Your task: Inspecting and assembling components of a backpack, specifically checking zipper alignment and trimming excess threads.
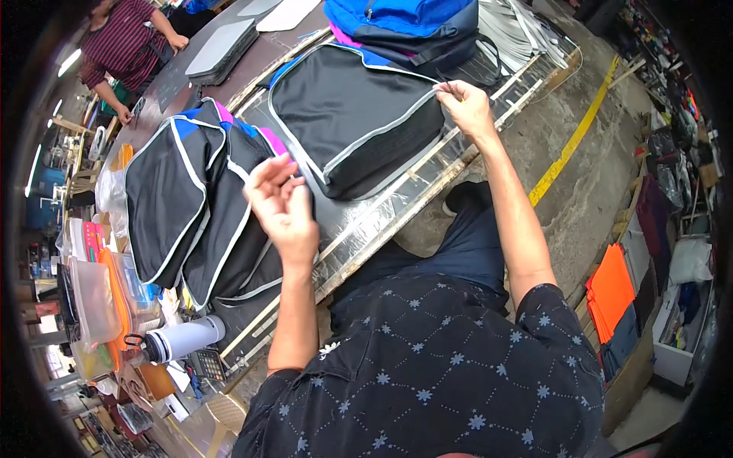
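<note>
Black bag body [351,107] with pale grey edge binding sits on the worktable [340,244], in front of the person; broad panel up, darker side wall facing the table's near edge. Right hand [467,107] is at its far right corner, thumb and fingertips closed in a pinch on the bound edge. Left hand [282,206] is raised off the near left corner, fingers loosely spread and half curled, a bit blurred; looks free, can't tell if the fingertips touch the magenta trim behind them. Just left of that hand: a heap of black bag pieces [164,206], same pale binding, blue and magenta bits at the top. Directly beyond the bag body: blue backpack [420,23] with a dark lower part, and right of it a pile of grey strips [515,34]. Farther up the table, left: stack of grey panels [221,55], with a co-worker in a striped shirt [130,42] standing beyond. Near left end: pale lavender bottle [185,338] lying on its side, calculator [208,365] next to it. Right side: yellow floor line [573,141], then orange fabric [611,290] and a white bin [673,355].
</note>
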`<state>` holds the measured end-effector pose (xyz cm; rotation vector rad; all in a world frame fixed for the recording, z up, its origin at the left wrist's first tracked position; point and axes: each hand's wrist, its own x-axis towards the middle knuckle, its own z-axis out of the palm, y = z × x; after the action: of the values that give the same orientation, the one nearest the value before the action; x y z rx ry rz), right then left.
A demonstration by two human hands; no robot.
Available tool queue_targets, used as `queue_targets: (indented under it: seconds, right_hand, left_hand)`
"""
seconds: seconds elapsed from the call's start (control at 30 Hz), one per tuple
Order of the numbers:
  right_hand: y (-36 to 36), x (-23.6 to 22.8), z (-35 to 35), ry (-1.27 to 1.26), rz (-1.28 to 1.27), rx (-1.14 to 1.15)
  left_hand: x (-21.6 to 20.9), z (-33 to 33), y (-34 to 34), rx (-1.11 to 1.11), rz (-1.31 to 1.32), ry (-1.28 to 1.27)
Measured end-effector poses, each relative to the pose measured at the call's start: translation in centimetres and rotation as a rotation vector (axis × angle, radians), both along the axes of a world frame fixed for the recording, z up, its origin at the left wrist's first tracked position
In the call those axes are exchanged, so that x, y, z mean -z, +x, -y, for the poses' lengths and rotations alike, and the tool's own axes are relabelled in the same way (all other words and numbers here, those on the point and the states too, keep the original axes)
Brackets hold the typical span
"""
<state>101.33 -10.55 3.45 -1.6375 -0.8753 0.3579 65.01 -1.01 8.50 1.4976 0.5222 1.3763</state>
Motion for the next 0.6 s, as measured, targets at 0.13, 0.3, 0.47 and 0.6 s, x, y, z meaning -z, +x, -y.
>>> queue_targets:
  seconds: [0.13, 0.3, 0.47, 0.6]
  right_hand:
    - [-1.4, 0.6, -0.4, 0.033, 0.136, 0.176]
    - [-7.6, 1.1, 2.3, 0.254, 0.472, 0.419]
    - [-14.0, 2.6, 6.6, -0.006, 0.484, 0.066]
    - [-15.5, 2.4, 7.2, -0.123, 0.527, 0.056]
  left_hand:
    - [0.7, -1.1, 3.7, -0.043, -0.73, 0.578]
    - [5.8, -6.9, 9.4, 0.197, -0.974, 0.019]
    - [7.7, -8.4, 12.1, 0.515, -0.554, -0.46]
    - [6.5, -7.6, 13.5, 0.667, -0.401, -0.694]
